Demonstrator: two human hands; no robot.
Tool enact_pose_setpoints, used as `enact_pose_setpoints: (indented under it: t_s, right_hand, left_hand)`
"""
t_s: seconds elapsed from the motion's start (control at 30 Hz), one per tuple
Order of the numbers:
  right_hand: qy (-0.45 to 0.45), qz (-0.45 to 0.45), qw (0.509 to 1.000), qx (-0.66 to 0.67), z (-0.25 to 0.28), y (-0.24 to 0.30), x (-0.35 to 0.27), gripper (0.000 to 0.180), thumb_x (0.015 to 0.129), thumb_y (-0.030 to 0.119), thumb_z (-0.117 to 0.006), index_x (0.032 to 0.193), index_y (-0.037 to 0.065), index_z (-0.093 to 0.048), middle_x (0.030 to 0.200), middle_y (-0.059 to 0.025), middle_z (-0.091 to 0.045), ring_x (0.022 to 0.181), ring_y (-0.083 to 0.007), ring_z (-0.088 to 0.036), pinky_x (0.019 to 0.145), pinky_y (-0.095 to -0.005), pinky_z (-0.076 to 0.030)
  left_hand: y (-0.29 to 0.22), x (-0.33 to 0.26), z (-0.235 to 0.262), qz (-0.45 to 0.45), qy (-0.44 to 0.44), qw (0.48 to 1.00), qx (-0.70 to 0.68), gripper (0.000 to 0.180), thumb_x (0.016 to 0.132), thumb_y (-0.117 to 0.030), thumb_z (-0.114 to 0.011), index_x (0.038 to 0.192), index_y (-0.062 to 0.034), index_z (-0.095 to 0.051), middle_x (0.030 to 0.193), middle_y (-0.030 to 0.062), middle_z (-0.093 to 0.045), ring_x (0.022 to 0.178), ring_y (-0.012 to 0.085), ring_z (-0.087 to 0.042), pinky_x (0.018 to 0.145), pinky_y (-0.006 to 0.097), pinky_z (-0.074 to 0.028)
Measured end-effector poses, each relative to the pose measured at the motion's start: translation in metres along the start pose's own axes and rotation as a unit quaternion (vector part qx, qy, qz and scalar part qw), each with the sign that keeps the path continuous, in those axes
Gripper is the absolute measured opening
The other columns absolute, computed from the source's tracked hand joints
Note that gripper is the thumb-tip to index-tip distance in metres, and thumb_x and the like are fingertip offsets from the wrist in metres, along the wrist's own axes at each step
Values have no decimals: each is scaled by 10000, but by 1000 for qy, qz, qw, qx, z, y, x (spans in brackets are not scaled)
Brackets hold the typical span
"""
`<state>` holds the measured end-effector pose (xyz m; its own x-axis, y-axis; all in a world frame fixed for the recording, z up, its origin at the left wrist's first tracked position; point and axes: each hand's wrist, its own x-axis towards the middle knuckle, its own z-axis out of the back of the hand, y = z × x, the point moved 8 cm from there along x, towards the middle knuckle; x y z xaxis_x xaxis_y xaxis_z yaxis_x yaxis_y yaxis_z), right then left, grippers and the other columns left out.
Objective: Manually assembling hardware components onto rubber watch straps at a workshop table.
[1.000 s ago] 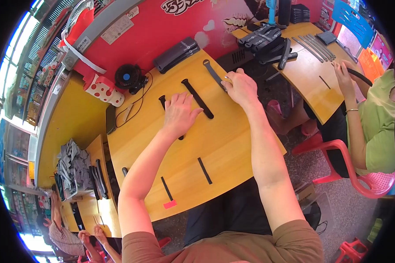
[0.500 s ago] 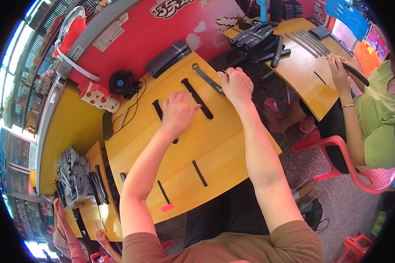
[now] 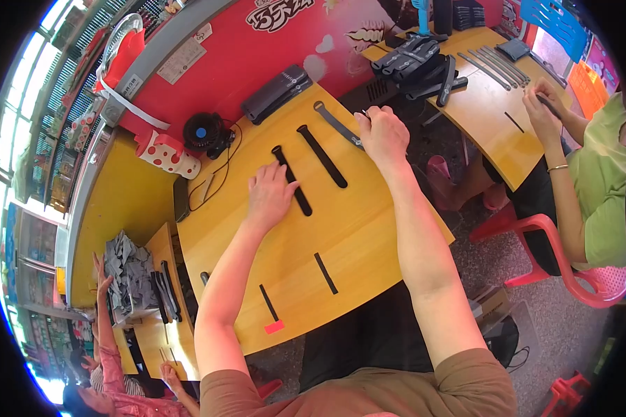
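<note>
My left hand lies with fingers spread on the yellow table, its fingertips and thumb against a black strap. A second black strap lies to the right, roughly parallel to it. Farther right, a grey strap with a rounded looped end runs toward my right hand. That hand is closed at the table's right edge, with a small dark tip showing at its fingers; what it grips is mostly hidden. Two short dark strips lie nearer me, one ending at a pink tag.
A folded dark grey stack, a small black fan with a cable and a red-dotted white item stand at the back. At right, a co-worker in green handles a dark strap beside another table. Other people work at lower left.
The left black strap has moved right and away from me, closer to the second one. My left hand has drawn slightly left of it. My right hand has stayed by the grey strap.
</note>
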<state>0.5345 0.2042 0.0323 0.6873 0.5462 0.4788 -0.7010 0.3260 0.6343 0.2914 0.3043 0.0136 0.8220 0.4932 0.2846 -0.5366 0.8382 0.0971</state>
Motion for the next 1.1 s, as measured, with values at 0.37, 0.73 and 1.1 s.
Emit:
enact_pose_setpoints:
  t_s: [0.37, 0.73, 1.1]
  right_hand:
    - [-45, -12, 999, -9, 13, 11, 0, 232, 860, 247, -666, 914, 22, -647, 923, -174, -611, 775, -359, -660, 664, -442, -530]
    - [-233, 220, 946, 54, 67, 76, -23, 162, 895, 70, -588, 1045, 75, -649, 852, -113, -609, 773, -308, -629, 628, -412, -498]
    - [174, 261, 934, 174, 131, 128, -261, 116, 804, 0, -673, 918, 19, -674, 765, -151, -616, 679, -315, -625, 601, -376, -485]
  left_hand:
    - [21, -49, 78, 68, 3, 997, 26, 412, 890, -245, -637, 1216, -1, -571, 1320, 163, -523, 1212, 334, -465, 950, 461, -383]
    - [96, -308, 117, 362, -27, 931, -45, 358, 875, -306, -659, 993, 32, -668, 1032, 184, -652, 1019, 377, -582, 867, 456, -469]
    - [102, -322, 88, 408, -58, 910, -36, 318, 829, -220, -684, 993, 45, -623, 1094, 197, -610, 1068, 359, -541, 823, 451, -481]
